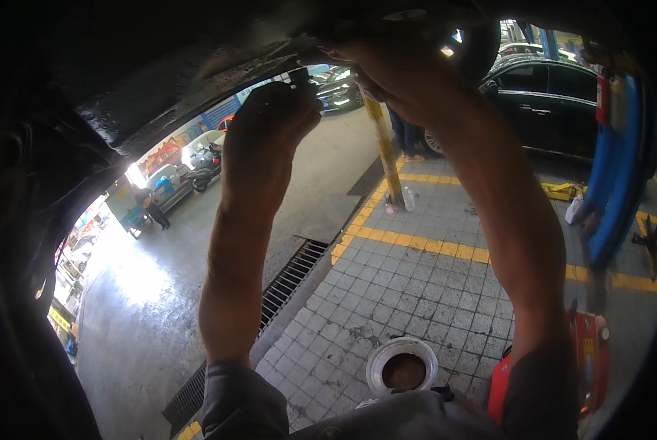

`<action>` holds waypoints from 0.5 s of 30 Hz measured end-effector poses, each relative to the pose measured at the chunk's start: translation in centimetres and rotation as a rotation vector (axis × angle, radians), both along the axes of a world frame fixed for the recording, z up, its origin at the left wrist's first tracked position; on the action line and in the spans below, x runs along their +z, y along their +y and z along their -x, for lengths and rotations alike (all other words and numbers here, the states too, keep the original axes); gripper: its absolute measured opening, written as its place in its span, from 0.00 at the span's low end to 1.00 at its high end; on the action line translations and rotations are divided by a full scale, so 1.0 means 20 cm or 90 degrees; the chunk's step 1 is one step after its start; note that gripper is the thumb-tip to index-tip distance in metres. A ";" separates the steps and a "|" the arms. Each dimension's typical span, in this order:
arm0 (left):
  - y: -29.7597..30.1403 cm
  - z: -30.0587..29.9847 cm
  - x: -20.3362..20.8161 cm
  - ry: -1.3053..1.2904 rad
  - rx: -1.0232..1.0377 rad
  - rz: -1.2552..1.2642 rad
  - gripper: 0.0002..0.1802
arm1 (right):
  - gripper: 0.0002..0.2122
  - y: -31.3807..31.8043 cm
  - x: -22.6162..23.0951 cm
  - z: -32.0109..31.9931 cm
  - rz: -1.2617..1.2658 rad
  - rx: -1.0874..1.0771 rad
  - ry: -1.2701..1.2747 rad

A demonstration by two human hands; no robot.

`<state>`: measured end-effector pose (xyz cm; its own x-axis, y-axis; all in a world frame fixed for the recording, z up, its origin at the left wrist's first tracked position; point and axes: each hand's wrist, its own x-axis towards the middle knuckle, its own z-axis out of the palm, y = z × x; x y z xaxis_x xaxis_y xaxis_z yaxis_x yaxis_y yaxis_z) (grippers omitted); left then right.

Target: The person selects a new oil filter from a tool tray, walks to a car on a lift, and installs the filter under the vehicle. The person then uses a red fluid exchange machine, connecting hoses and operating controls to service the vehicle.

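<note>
Both my arms reach up to the dark underside of a raised car (182,92). My left hand (270,121) is closed just below it, fingers curled. A small dark piece (300,76) shows at its fingertips, too dim to name. Higher up and to the right, my right hand (391,73) presses against the underside, its fingertips lost in shadow. Whether it holds anything does not show.
Below me stands a white bucket (376,367) beside a red machine (589,359). A yellow post (383,150) rises ahead, with a plastic bottle (409,199) at its base. A blue lift post (616,172) and black car (541,103) are at right. A floor grate (295,271) crosses the left.
</note>
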<state>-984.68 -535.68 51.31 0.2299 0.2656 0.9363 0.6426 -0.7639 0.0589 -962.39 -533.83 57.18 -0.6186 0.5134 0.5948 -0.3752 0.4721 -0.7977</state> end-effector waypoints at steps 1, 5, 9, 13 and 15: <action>0.00 0.01 0.01 0.015 0.012 0.006 0.13 | 0.10 0.03 -0.01 0.06 -0.024 -0.060 0.090; -0.04 0.01 0.03 0.187 0.197 -0.034 0.18 | 0.14 0.10 -0.04 0.13 -0.105 -0.231 0.088; -0.06 -0.02 0.03 -0.054 -0.066 0.131 0.16 | 0.18 0.07 -0.05 0.17 -0.169 -0.259 0.199; -0.07 -0.01 0.03 -0.220 -0.208 0.254 0.14 | 0.16 0.01 -0.05 0.10 -0.037 -0.267 0.092; -0.06 0.00 0.03 -0.201 -0.131 0.241 0.14 | 0.14 0.01 -0.06 0.09 -0.038 -0.236 0.071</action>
<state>-984.78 -536.97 51.99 0.0349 0.5773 0.8158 0.3880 -0.7601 0.5213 -964.14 -533.67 56.01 -0.3272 0.6526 0.6834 -0.2525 0.6366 -0.7287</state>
